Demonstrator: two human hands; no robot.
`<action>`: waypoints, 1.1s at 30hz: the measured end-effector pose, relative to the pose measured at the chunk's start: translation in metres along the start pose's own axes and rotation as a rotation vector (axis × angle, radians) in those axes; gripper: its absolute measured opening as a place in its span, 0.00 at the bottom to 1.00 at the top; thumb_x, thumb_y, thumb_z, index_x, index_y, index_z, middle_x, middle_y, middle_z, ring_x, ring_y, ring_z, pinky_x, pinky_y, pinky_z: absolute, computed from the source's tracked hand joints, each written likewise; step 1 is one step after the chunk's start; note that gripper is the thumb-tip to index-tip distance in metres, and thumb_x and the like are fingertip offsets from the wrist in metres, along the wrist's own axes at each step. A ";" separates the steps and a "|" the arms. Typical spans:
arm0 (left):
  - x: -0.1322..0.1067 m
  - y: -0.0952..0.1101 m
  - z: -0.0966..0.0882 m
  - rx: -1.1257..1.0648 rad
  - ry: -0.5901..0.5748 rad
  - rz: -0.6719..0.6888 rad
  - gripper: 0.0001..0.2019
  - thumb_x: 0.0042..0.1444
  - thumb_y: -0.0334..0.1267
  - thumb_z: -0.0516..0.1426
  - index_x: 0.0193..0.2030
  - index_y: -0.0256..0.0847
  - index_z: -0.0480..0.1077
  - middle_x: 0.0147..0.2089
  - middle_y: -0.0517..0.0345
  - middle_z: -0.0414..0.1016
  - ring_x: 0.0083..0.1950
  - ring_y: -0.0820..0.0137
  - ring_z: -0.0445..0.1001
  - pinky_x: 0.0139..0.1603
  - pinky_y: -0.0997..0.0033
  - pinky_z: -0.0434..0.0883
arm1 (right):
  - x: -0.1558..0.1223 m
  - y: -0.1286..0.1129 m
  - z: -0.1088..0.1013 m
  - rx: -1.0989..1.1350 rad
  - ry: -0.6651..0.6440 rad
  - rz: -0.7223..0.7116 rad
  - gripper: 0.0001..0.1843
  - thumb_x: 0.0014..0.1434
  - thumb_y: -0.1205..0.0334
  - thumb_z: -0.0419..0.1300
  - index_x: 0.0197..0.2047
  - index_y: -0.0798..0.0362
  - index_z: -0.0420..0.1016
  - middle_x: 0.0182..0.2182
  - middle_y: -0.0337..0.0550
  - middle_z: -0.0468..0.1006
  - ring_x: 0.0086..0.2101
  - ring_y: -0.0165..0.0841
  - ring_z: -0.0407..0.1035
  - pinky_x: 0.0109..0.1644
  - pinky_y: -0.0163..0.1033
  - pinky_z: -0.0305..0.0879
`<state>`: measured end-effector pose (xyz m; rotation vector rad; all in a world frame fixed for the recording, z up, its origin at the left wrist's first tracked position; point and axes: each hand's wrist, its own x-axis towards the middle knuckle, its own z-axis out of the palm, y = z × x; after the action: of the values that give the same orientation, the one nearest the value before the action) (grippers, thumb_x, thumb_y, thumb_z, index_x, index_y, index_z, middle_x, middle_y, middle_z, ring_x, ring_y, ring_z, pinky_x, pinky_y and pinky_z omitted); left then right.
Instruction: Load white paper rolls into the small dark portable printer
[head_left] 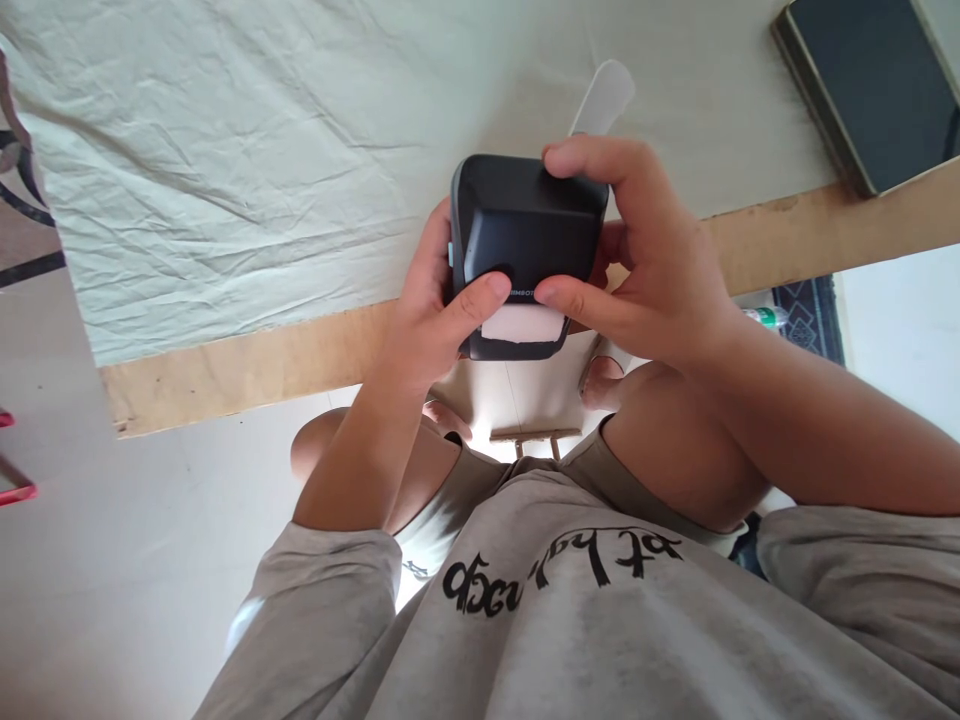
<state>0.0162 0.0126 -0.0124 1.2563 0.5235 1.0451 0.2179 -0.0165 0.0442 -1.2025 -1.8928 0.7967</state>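
Pale cloth [247, 150] is covering a wooden table [300, 358], leaving its near edge bare. Over that edge, near its middle, a black device [536, 225] is being held. The left hand [435, 325] is gripping its left side, thumb on the front; the right hand [660, 255] is gripping its right side, thumb low and one finger reaching over the top, apparently to steady it with the pale panel [521, 324] facing the person. Beyond, a white strip [604, 95] is projecting, its attachment unclear. Toward that edge's right end, a dark-screened slab [874, 90] is lying, presumably leaving the hands room.
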 end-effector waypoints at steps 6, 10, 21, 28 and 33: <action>0.001 0.012 0.010 -0.044 0.053 -0.061 0.22 0.57 0.48 0.63 0.56 0.47 0.68 0.43 0.57 0.75 0.44 0.67 0.78 0.38 0.71 0.76 | 0.003 -0.003 0.000 -0.077 0.003 -0.018 0.27 0.60 0.47 0.60 0.59 0.46 0.61 0.59 0.47 0.66 0.41 0.31 0.71 0.38 0.39 0.76; 0.001 0.012 0.011 -0.064 0.075 -0.074 0.20 0.57 0.46 0.64 0.55 0.47 0.69 0.42 0.57 0.74 0.42 0.68 0.76 0.37 0.71 0.75 | 0.004 -0.003 0.000 -0.112 0.009 -0.035 0.27 0.60 0.47 0.60 0.58 0.46 0.61 0.59 0.47 0.68 0.39 0.30 0.70 0.36 0.37 0.75; 0.000 0.010 0.007 0.057 0.103 -0.052 0.25 0.55 0.50 0.64 0.57 0.47 0.68 0.49 0.55 0.73 0.50 0.63 0.74 0.50 0.65 0.73 | 0.005 0.004 0.002 -0.029 -0.020 -0.101 0.25 0.62 0.49 0.58 0.60 0.46 0.59 0.60 0.46 0.66 0.56 0.37 0.66 0.43 0.39 0.76; 0.000 0.008 0.006 0.039 0.077 -0.036 0.24 0.54 0.51 0.63 0.56 0.47 0.69 0.48 0.55 0.73 0.47 0.65 0.73 0.47 0.65 0.72 | 0.003 0.008 0.002 -0.089 -0.010 -0.134 0.27 0.63 0.43 0.55 0.61 0.44 0.58 0.61 0.48 0.65 0.62 0.39 0.61 0.52 0.44 0.75; 0.000 0.007 0.006 0.040 0.092 -0.045 0.25 0.53 0.54 0.64 0.56 0.49 0.70 0.48 0.56 0.74 0.47 0.63 0.73 0.47 0.63 0.72 | 0.003 0.013 0.003 -0.090 0.003 -0.185 0.30 0.63 0.39 0.53 0.62 0.45 0.58 0.61 0.49 0.64 0.63 0.40 0.60 0.57 0.47 0.73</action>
<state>0.0186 0.0092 -0.0044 1.2305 0.6431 1.0624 0.2211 -0.0095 0.0329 -1.0621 -2.0221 0.6159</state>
